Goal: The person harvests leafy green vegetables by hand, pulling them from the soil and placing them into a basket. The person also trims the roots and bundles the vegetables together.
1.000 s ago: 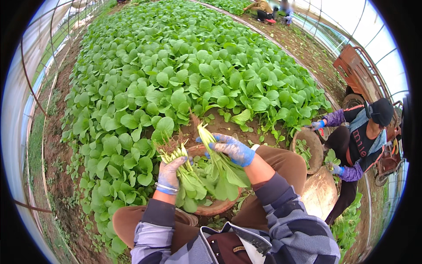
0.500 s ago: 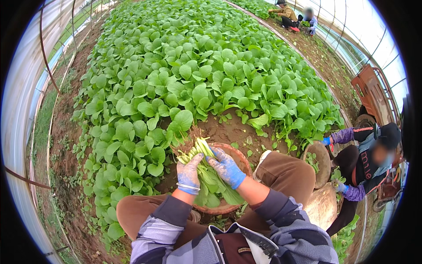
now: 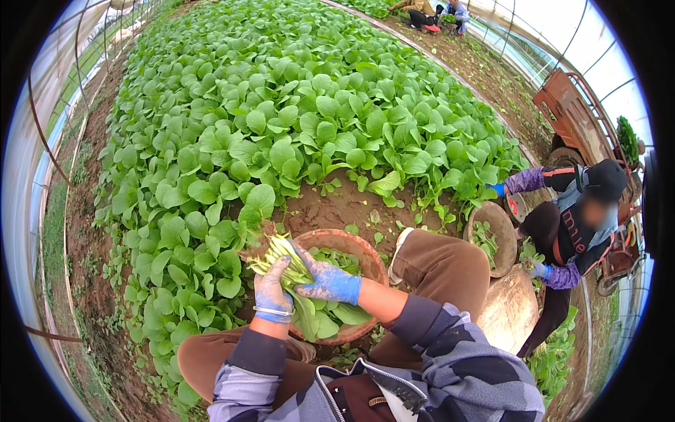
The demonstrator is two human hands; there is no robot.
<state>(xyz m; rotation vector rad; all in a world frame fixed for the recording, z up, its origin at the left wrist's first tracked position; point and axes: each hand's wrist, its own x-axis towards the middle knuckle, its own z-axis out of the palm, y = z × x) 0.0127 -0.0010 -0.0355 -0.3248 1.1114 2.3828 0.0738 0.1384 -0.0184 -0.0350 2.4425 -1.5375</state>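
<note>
A bunch of leafy greens with pale stems and soil-covered roots is gripped between my two gloved hands. My left hand closes around the stems from the left, its thumb on top. From the right, my right hand wraps the same bunch, and its glove is smeared with soil. The roots point away to the upper left, while the leaves hang over a round reddish-brown basin. Inside the basin, between my knees, lie more loose leaves.
A dense bed of greens spreads ahead. At my right, a co-worker in blue gloves crouches beside another basin. A brown cart stands farther back. Two people are at the far edge. Plastic greenhouse walls curve along both sides.
Both hands have shifted left with the bunch, uncovering the leaves inside the basin. My right hand has turned to lie more sideways across the bunch. The view has tilted slightly.
</note>
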